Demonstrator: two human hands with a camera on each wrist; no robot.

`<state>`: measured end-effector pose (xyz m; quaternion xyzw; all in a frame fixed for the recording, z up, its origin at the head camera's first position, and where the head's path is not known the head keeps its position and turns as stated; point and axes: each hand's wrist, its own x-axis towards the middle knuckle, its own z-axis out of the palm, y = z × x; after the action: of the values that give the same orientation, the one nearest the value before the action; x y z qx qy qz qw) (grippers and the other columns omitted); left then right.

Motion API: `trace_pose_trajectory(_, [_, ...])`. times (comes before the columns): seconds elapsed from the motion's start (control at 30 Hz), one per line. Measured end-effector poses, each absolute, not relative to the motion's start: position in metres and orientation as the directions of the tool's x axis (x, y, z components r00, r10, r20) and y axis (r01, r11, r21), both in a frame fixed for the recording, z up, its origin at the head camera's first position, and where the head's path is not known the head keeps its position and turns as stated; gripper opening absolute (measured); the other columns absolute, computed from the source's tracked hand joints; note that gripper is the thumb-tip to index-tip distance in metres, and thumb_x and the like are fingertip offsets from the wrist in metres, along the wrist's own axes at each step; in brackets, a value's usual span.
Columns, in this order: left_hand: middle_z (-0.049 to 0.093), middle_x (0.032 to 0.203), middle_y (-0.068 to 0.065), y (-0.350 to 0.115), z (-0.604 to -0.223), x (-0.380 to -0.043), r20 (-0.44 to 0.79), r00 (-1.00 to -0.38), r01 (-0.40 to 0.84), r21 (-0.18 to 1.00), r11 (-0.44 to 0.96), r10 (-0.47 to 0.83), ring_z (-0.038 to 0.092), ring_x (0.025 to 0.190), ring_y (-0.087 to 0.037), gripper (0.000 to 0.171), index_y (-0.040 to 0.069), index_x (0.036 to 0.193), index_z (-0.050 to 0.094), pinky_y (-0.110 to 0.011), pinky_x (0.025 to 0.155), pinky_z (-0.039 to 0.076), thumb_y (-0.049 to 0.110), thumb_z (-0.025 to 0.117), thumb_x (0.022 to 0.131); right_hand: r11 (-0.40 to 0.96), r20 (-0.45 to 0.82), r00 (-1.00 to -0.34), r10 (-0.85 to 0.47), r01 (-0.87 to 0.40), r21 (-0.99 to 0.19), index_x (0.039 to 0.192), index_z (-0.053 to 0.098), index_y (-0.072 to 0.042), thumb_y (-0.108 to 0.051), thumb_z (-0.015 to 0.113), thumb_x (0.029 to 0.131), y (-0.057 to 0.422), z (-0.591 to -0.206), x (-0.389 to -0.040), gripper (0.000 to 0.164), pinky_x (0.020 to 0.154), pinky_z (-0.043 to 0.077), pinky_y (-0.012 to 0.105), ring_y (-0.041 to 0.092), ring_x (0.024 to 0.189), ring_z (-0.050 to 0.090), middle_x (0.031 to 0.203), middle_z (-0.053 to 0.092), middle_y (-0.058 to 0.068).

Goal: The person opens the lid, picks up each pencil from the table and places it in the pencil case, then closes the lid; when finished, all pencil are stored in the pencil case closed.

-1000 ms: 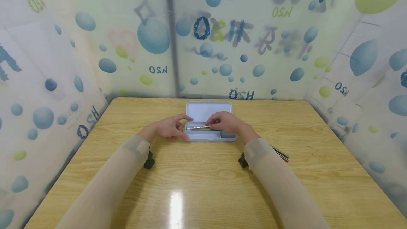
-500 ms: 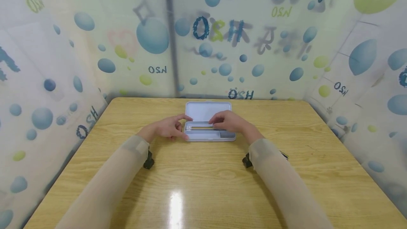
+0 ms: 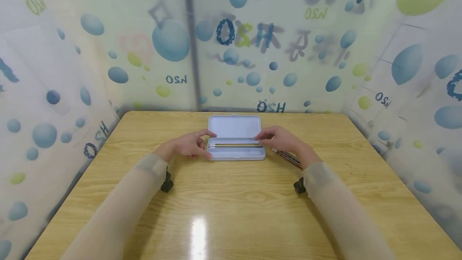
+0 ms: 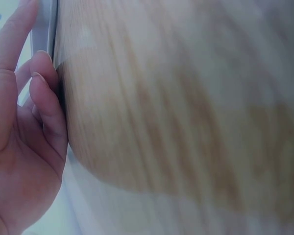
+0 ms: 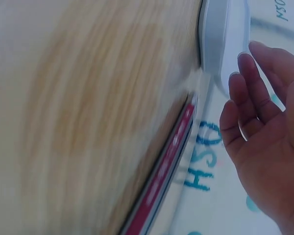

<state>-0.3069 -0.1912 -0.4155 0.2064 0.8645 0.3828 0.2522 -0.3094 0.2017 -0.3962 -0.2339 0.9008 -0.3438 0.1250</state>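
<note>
A pale pencil case (image 3: 236,158) lies with its lid raised at the back of the table. Striped pencils (image 3: 236,145) lie lengthwise inside it. My left hand (image 3: 188,144) holds the case's left end between thumb and index finger, its other fingers bent, as the left wrist view shows. At the right end, my right hand (image 3: 281,139) hovers with loosely bent fingers and no object visible in them. Below this hand, more pencils (image 3: 286,158) lie on the table, partly hidden by the wrist; a dark red one (image 5: 162,169) shows in the right wrist view.
The wooden table (image 3: 231,196) has fabric walls (image 3: 238,87) with printed blue and green spots close behind it and at both sides. The raised lid (image 3: 234,126) stands toward the back wall.
My right hand has let go of the pencils, which now lie in the case, and has moved right to its end. The left hand has stayed at the left end.
</note>
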Motion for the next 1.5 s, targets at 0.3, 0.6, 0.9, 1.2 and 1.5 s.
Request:
trace_pose_trajectory(0.3, [0.055,0.082,-0.002,-0.191,-0.416,-0.306,-0.278,-0.789,0.166,0.762,0.626,0.548,0.051,0.061,-0.015,0.086,0.024,0.166,0.04,-0.028,0.062,0.049,0.03,0.089,0.096,0.668,-0.086,-0.874,-0.479,-0.299,-0.682,0.129,0.079,-0.011,-0.025,0.072,0.108,0.239,-0.396,-0.299,0.027,0.097,0.056,0.038,0.021,0.11,0.069,0.129,0.078,0.009])
trace_pose_trajectory(0.6, [0.055,0.082,-0.002,-0.191,-0.416,-0.306,-0.273,-0.786,0.179,0.759,0.626,0.555,0.051,0.061,-0.016,0.087,0.022,0.166,0.039,-0.028,0.061,0.049,0.032,0.089,0.096,0.677,-0.145,-0.881,-0.451,-0.232,-0.698,0.128,0.079,-0.012,-0.028,0.073,0.107,0.278,-0.396,-0.291,0.027,0.097,0.056,0.035,0.021,0.111,0.068,0.126,0.078,0.008])
trace_pose_trajectory(0.9, [0.055,0.083,-0.002,-0.19,-0.414,-0.306,-0.277,-0.792,0.166,0.76,0.628,0.544,0.051,0.061,-0.015,0.086,0.024,0.165,0.04,-0.028,0.062,0.049,0.031,0.089,0.095,0.69,-0.244,-0.855,-0.458,-0.169,-0.704,0.124,0.077,-0.008,-0.027,0.073,0.106,0.308,-0.394,-0.289,0.026,0.079,0.056,0.034,0.021,0.094,0.063,0.115,0.076,0.008])
trace_pose_trajectory(1.2, [0.055,0.083,-0.002,-0.191,-0.415,-0.307,-0.282,-0.791,0.166,0.755,0.635,0.542,0.051,0.061,-0.016,0.086,0.025,0.166,0.039,-0.028,0.062,0.049,0.031,0.089,0.096,0.716,-0.325,-0.829,-0.455,-0.123,-0.688,0.13,0.074,-0.007,-0.026,0.07,0.106,0.321,-0.404,-0.295,0.031,0.09,0.052,0.034,0.02,0.105,0.063,0.12,0.075,0.006])
trace_pose_trajectory(1.5, [0.054,0.082,-0.002,-0.19,-0.415,-0.306,-0.281,-0.795,0.161,0.757,0.633,0.538,0.05,0.062,-0.016,0.087,0.024,0.166,0.039,-0.028,0.062,0.049,0.03,0.089,0.095,0.725,-0.356,-0.812,-0.463,-0.116,-0.679,0.134,0.072,-0.008,-0.025,0.069,0.106,0.32,-0.406,-0.295,0.032,0.095,0.048,0.036,0.021,0.108,0.058,0.127,0.073,0.005])
